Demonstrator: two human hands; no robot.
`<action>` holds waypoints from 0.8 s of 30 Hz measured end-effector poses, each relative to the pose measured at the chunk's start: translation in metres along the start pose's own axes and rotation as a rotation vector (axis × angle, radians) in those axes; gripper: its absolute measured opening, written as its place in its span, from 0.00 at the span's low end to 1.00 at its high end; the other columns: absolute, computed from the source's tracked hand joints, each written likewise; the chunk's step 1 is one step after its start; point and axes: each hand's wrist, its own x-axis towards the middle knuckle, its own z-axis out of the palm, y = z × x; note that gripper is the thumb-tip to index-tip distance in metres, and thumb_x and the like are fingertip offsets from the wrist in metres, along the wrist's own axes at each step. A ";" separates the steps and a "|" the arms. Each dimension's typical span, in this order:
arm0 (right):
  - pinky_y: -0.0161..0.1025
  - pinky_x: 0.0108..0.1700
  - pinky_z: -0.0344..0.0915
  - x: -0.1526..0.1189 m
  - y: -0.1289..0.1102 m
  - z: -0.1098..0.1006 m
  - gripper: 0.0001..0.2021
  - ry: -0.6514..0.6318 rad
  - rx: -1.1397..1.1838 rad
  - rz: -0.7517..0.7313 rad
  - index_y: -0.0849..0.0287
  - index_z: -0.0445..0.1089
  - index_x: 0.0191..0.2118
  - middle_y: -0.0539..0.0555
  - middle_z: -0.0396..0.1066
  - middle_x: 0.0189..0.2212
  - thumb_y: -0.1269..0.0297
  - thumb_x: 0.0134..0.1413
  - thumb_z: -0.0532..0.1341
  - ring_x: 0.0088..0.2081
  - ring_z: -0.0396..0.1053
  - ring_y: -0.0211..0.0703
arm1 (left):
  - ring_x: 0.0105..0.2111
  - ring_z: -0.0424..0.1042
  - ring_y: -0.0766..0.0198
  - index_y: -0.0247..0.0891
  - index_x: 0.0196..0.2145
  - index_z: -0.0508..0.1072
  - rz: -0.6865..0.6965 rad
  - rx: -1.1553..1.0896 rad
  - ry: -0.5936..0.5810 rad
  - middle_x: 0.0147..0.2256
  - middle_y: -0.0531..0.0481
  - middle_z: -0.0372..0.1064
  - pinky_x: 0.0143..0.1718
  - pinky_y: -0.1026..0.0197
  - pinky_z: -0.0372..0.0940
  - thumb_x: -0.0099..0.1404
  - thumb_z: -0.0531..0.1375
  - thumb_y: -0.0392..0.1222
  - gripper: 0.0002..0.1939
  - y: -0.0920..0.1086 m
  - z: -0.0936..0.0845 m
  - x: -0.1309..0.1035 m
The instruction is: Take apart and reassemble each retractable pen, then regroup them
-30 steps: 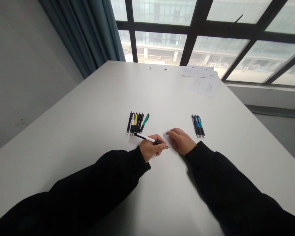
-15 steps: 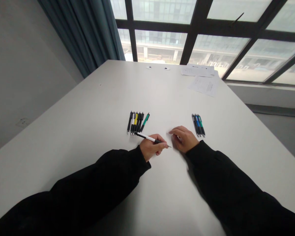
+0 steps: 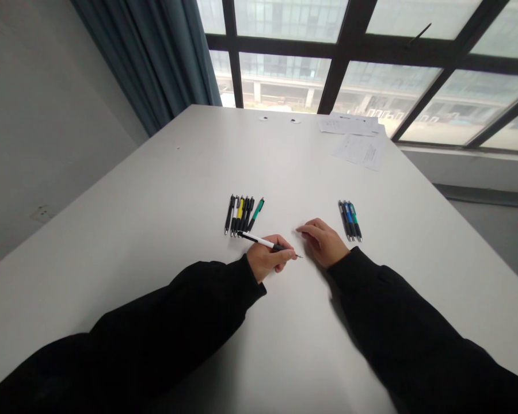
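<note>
- Our left hand (image 3: 268, 262) grips a slim white plastic-looking pen with black grip (image 3: 263, 241), slanted over the white bench (image 3: 291, 172), thin tip bare.
- Our right hand (image 3: 326, 246) looks released, fingers half-curled near that tip.
- We judge one pen in progress, not yet set down.
- Beyond: mixed-colour pens in a left cluster (image 3: 240, 213), three dark, blue and green pens (image 3: 349, 215) right; finished or waiting, we can't tell.

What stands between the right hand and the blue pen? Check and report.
A dark pen stands in between: it lies alongside the blue pen, on the side facing the right hand. Nothing else visible is in the way.
</note>
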 end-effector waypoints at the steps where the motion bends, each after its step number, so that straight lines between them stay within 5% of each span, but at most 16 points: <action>1: 0.41 0.39 0.69 0.000 -0.002 0.000 0.10 -0.001 0.019 0.004 0.59 0.73 0.41 0.58 0.71 0.36 0.72 0.60 0.56 0.36 0.71 0.43 | 0.13 0.56 0.76 0.34 0.27 0.68 -0.001 -0.002 0.002 0.18 0.54 0.69 0.14 0.69 0.49 0.49 0.68 0.44 0.14 0.000 0.000 0.000; 7: 0.40 0.36 0.67 0.002 -0.004 -0.003 0.04 -0.036 0.047 0.050 0.58 0.75 0.31 0.55 0.75 0.29 0.64 0.53 0.65 0.32 0.70 0.43 | 0.13 0.57 0.76 0.33 0.27 0.67 0.008 -0.025 0.017 0.20 0.52 0.71 0.14 0.69 0.48 0.49 0.68 0.43 0.14 -0.002 0.000 0.000; 16: 0.37 0.31 0.67 -0.005 -0.006 -0.003 0.09 0.031 0.136 0.110 0.57 0.76 0.41 0.56 0.72 0.36 0.65 0.55 0.63 0.29 0.68 0.39 | 0.13 0.57 0.77 0.33 0.28 0.67 -0.001 -0.045 0.021 0.23 0.50 0.73 0.14 0.70 0.48 0.50 0.68 0.45 0.16 0.000 -0.001 -0.001; 24: 0.38 0.29 0.66 -0.017 -0.036 -0.017 0.04 0.069 0.310 0.031 0.58 0.73 0.37 0.54 0.72 0.28 0.66 0.57 0.61 0.27 0.68 0.39 | 0.14 0.57 0.76 0.33 0.28 0.69 -0.009 -0.007 0.019 0.20 0.51 0.71 0.15 0.69 0.49 0.49 0.70 0.46 0.17 -0.003 -0.003 0.003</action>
